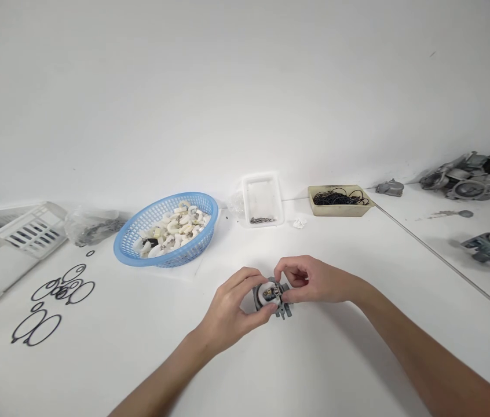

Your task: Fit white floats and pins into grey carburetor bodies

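Observation:
A grey metal carburetor body [287, 311] lies on the white table in front of me, with a white plastic float [264, 293] and brass parts showing in its opening. My left hand [234, 310] grips it from the left, the thumb at the near side and the fingers at the far side. From the right, my right hand [310, 281] has its thumb and index finger closed on the carburetor's edge beside the float. Whether a small part sits between those two fingertips cannot be made out.
A blue basket [124, 250] holds white floats. Behind stand a white tray [263, 177] with small pins and a beige tray [336, 212] of black rings. Black rubber rings [39, 330] lie left; another carburetor [486, 249] and piled metal bodies [471, 188] lie right.

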